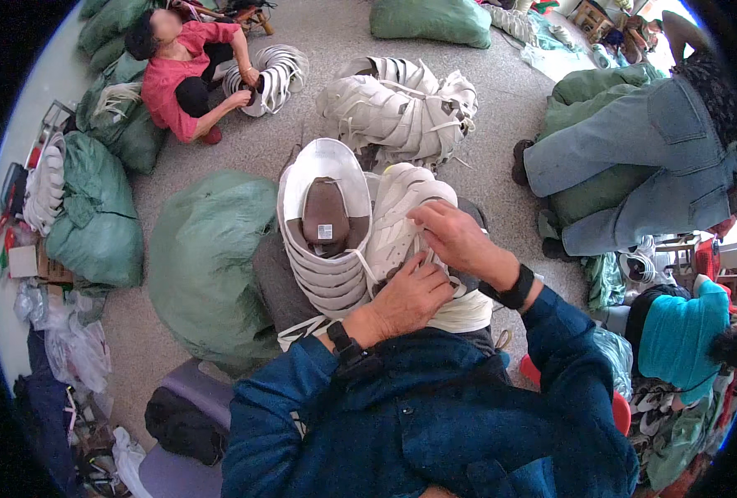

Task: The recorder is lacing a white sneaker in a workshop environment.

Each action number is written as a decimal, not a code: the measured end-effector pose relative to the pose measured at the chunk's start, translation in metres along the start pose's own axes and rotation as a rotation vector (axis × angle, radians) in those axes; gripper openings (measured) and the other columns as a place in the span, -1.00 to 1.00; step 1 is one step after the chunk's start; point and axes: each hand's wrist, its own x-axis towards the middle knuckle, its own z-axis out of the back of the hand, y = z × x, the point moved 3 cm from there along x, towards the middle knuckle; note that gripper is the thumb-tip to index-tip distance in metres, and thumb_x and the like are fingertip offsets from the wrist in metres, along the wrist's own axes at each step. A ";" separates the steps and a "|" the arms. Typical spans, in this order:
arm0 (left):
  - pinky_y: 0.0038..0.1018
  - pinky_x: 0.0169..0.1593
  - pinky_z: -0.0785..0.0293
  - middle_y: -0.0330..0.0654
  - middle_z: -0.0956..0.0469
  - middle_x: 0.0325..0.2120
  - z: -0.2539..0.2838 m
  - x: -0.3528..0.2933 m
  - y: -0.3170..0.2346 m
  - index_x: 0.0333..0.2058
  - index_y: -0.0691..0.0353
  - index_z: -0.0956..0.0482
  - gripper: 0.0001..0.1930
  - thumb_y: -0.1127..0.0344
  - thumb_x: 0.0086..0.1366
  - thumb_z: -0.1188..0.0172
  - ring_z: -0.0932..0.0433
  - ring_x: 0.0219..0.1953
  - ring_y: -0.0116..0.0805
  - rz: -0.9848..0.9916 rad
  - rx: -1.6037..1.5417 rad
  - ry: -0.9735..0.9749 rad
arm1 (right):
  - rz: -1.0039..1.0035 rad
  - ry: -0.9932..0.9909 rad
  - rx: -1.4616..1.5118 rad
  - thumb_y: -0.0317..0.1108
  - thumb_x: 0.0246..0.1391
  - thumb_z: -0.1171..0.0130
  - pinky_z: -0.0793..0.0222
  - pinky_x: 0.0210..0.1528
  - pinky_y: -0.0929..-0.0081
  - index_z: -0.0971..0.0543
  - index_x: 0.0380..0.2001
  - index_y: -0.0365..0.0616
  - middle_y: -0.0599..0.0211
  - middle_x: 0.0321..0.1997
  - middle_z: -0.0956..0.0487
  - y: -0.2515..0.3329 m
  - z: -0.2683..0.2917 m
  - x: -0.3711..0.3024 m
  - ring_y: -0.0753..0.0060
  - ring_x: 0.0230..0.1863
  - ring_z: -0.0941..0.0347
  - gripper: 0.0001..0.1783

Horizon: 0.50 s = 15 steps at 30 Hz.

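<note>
Viewing from the head: clock directions run from the picture's middle, 12 at the top edge.
White shoe uppers under the hands: a stack just off centre toward 1 o'clock, its top close beside a second nested stack toward 10.
Left hand: bent over the nearer, 6 o'clock end of the first stack; whether its grip is closed on a lace or only resting, I cannot tell.
Right hand: on that stack's 2 o'clock side, grip narrow, thumb and fingers near together; what lies between them is hidden.
Handling: likely light and bendable, soft along the sides, liable to slide within the nest; the edge around the opening looks the better hold than the thin straps.
Loose laces: pale strands gather toward 5 o'clock, below the right hand, and could snag.
Green sack: bulging at 9 o'clock, crowding that side.
Further pile of uppers: on the floor at 12.
Co-workers: one in a red shirt between 10 and 11, one in jeans between 2 and 3, bending and limiting room there.
Purple seat: at 7, dark cloth on it.
</note>
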 end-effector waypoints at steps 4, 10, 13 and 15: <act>-0.07 0.22 -0.33 -0.09 -0.48 -0.33 -0.003 -0.003 0.007 -0.29 0.25 -0.52 -0.84 0.40 0.12 -0.19 -0.49 -0.08 -0.10 -0.001 -0.011 -0.015 | 0.117 0.152 -0.092 -0.58 -0.01 -0.09 -0.43 -0.13 0.06 -0.48 -0.05 -0.21 0.03 -0.23 -0.53 -0.006 -0.012 0.019 -0.15 -0.16 -0.48 -0.61; -0.06 0.24 -0.33 -0.07 -0.47 -0.33 -0.003 -0.005 0.012 -0.31 0.28 -0.50 -0.87 0.43 0.16 -0.18 -0.48 -0.07 -0.06 0.066 -0.140 0.042 | -0.171 0.219 0.411 -0.55 0.10 -0.13 -0.44 -0.30 0.36 -0.49 -0.08 -0.26 0.31 -0.45 -0.50 -0.006 -0.008 0.063 0.35 -0.42 -0.48 -0.72; -0.04 0.24 -0.32 -0.05 -0.47 -0.33 -0.004 -0.003 0.011 -0.32 0.29 -0.48 -0.89 0.43 0.18 -0.18 -0.48 -0.06 -0.04 0.077 -0.186 0.037 | -0.228 0.043 0.406 -0.54 0.14 -0.13 -0.41 -0.35 0.48 -0.50 -0.10 -0.27 0.37 -0.46 -0.51 -0.014 -0.003 0.071 0.55 -0.44 -0.43 -0.76; -0.02 0.24 -0.32 -0.04 -0.47 -0.32 -0.004 -0.003 0.011 -0.33 0.29 -0.47 -0.90 0.43 0.19 -0.17 -0.48 -0.06 -0.03 0.062 -0.177 0.020 | -0.156 -0.058 0.214 -0.53 0.11 -0.14 -0.44 -0.31 0.45 -0.51 -0.11 -0.28 0.31 -0.45 -0.55 -0.025 0.005 0.069 0.47 -0.41 -0.50 -0.75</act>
